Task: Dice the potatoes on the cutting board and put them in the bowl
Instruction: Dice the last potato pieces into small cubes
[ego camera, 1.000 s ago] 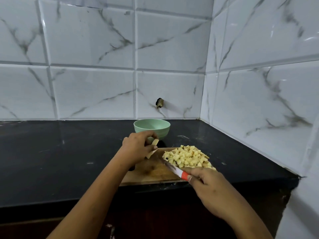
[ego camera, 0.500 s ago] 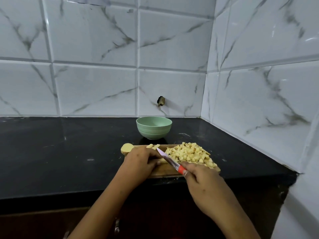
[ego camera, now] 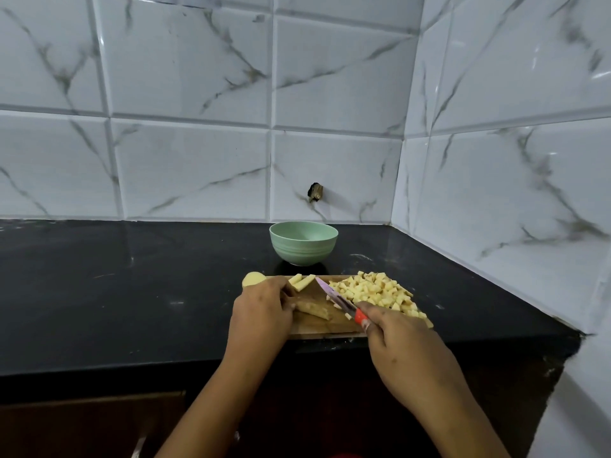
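Observation:
A wooden cutting board (ego camera: 325, 325) lies near the counter's front edge. A heap of diced potato (ego camera: 377, 292) covers its right half. My left hand (ego camera: 263, 312) holds a long potato strip (ego camera: 314, 309) down on the board. My right hand (ego camera: 400, 345) grips a knife (ego camera: 337, 297) with a red handle, its blade pointing up-left between the strip and the heap. Two potato sticks (ego camera: 301, 281) lie at the board's far edge, and a round potato piece (ego camera: 254, 278) sits at its far left corner. A green bowl (ego camera: 303, 242) stands behind the board.
The black counter (ego camera: 115, 292) stretches left of the board. White marble tiles (ego camera: 198, 160) form the back wall and the right wall (ego camera: 512, 176), meeting in a corner. A small dark fixture (ego camera: 315, 192) sticks out of the back wall above the bowl.
My left hand came down from near the bowl onto the board and now holds a potato strip. The knife swung from the heap's left edge toward the strip.

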